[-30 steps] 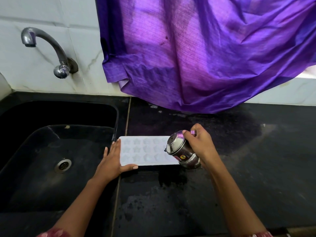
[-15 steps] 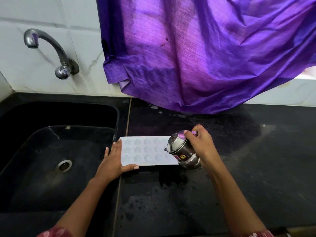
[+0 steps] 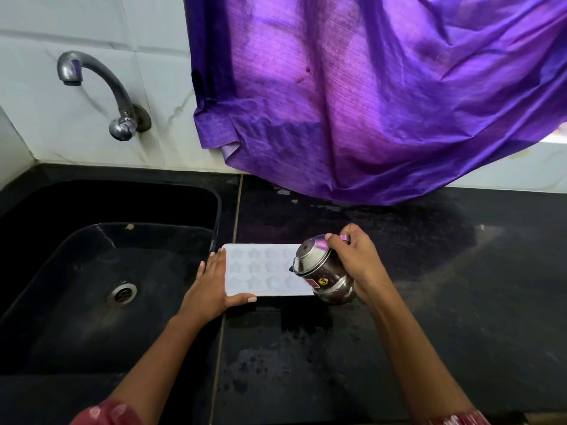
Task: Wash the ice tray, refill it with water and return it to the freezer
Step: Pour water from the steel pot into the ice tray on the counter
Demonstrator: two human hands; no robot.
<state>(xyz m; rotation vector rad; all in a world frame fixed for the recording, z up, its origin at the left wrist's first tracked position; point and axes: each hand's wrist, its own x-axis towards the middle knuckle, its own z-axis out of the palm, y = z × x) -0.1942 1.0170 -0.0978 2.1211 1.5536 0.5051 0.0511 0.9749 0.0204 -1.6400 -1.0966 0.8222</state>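
1. Left hand: lies flat with fingers straight and close together on the left end of the white plastic ice tray with star-shaped cavities. The thumb runs along the tray's near edge. The hand presses on the tray and does not clasp it.
2. Right hand: fingers are curled round the small round-bellied steel pot, gripping it near the shoulder. The pot is tilted, its mouth leaning left over the right end of the tray.
3. Tray position: flat on the black stone counter, with its left end just beside the rim of the sink. The pot hides its right end.
4. Step in hand, as judged: refilling the tray from the pot. No stream of water can be made out, and the fill level of the cavities cannot be told.
5. Recommended practice:
   - Pour in a thin stream and work along the rows.
   - Press the tray down while pouring. The counter nearby looks wet, so the tray may slide.
   - Stop short of the brim, since the tray must then be carried level to the freezer.
6. Farther back: the black sink with its round metal drain lies to the left. A curved metal tap is fixed to the white tiled wall. A purple cloth hangs down to the rear of the counter, apart from the pot.
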